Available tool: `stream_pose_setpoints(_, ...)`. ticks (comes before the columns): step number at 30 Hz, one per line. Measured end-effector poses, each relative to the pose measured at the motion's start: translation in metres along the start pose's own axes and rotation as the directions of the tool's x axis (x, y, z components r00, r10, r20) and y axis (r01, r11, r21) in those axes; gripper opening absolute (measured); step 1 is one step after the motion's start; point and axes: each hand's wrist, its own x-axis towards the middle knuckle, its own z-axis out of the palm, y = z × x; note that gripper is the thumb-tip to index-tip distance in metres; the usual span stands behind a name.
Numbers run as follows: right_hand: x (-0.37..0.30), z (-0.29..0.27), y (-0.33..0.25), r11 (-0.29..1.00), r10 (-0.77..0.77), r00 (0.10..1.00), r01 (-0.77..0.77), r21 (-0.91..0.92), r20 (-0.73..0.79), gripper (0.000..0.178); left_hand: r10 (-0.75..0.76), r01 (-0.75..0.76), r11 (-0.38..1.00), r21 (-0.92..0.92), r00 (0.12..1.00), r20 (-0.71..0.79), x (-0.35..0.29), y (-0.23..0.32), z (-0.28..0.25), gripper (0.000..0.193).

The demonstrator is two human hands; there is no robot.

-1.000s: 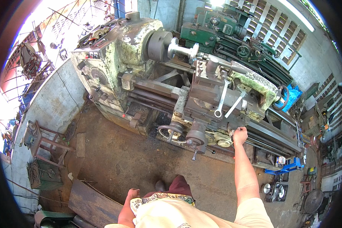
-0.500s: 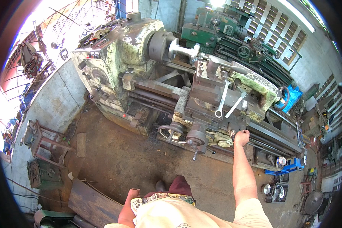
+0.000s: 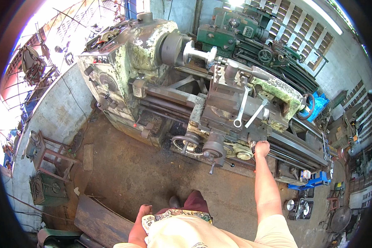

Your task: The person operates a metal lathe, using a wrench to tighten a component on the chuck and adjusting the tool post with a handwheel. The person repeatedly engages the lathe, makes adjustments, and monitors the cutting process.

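My right hand (image 3: 261, 148) reaches forward to the right end of the lathe's carriage (image 3: 214, 131), its fingers closed. It seems to grip a control there, but the hand covers it. Close to my waist hangs my left hand (image 3: 145, 210), fingers curled, touching no part of the machine. A bright metal flanged workpiece (image 3: 197, 54) sits between the chuck (image 3: 172, 48) and the tailstock (image 3: 277, 91). Behind the right hand, a ring-ended wrench (image 3: 241, 108) lies aslant on the carriage beside the tool post (image 3: 231, 73). The carriage handwheel (image 3: 187, 144) is left of that hand.
A second, green lathe (image 3: 235, 35) stands behind. On the floor at right are a blue stand (image 3: 312, 182) and a black tray (image 3: 300, 210) with metal parts. A wooden board (image 3: 97, 219) lies lower left; a rusty frame (image 3: 53, 157) stands by the left wall.
My right hand has shifted very slightly left and its fingers have turned a little at the carriage. A small red spot now shows beside the right forearm. The left hand has stayed put.
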Motion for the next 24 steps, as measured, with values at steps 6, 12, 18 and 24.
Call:
stream_pose_setpoints(6,-0.01,-0.009,-0.015,0.979,-0.169,0.986,0.166,-0.115,-0.014,0.017,0.015,-0.015,1.0,-0.025,1.0,0.011,-0.001,0.0,-0.001,0.024)
stream_pose_setpoints(12,-0.03,-0.022,-0.038,0.841,-0.444,0.89,0.455,-0.292,0.107,0.016,0.019,-0.019,0.999,0.026,1.0,0.015,0.005,-0.001,-0.002,0.025)
stream_pose_setpoints(18,-0.03,-0.024,-0.038,0.866,-0.424,0.9,0.435,-0.247,0.098,0.017,0.022,-0.023,0.999,0.042,1.0,0.008,0.007,-0.002,-0.003,0.025)
stream_pose_setpoints(24,-0.029,-0.021,-0.036,0.895,-0.388,0.919,0.393,-0.211,0.065,0.016,0.036,-0.036,0.997,0.075,0.999,-0.006,0.011,-0.006,-0.006,0.025)
